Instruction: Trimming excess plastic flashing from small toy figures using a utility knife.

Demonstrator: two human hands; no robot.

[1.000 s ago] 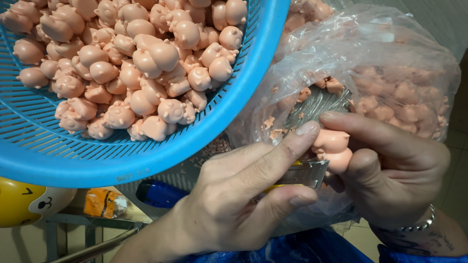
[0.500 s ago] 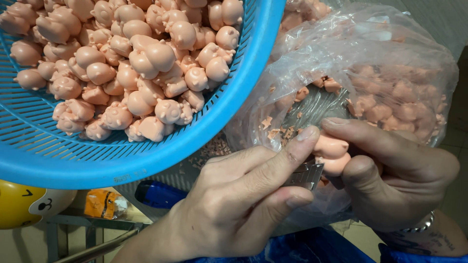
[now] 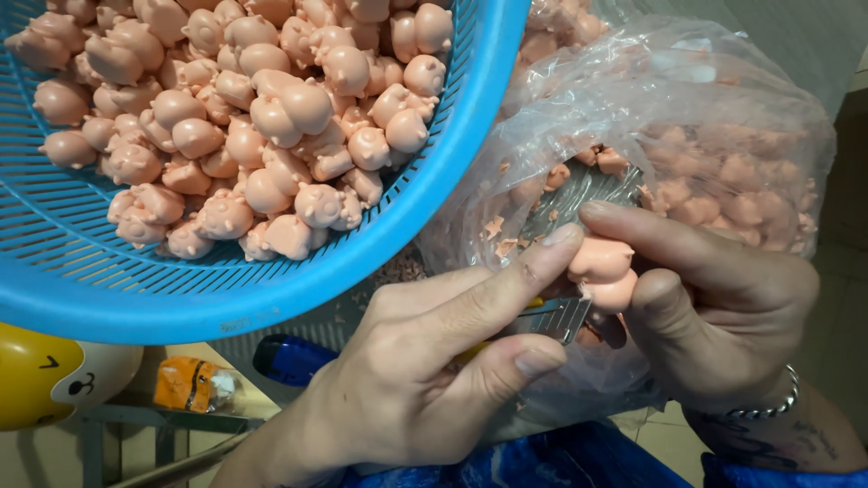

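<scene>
My right hand (image 3: 723, 307) pinches a small pink pig figure (image 3: 601, 271) between thumb and fingers. My left hand (image 3: 425, 370) grips a utility knife (image 3: 551, 318) with a grey metal blade; its index fingertip presses on the pig's left side. The blade lies just under the figure. Behind both hands sits a clear plastic bag (image 3: 723, 117) holding several more pink figures and pink scraps.
A blue plastic basket (image 3: 298, 289) heaped with many pink pig figures (image 3: 271, 117) fills the upper left. Below it are a yellow rounded toy (image 3: 45, 380), an orange packet (image 3: 185, 384) and a dark blue object (image 3: 289, 357). Blue cloth (image 3: 561, 461) lies under my wrists.
The view shifted slightly. My left index finger slid up against the pig, and the knife blade moved a little under it.
</scene>
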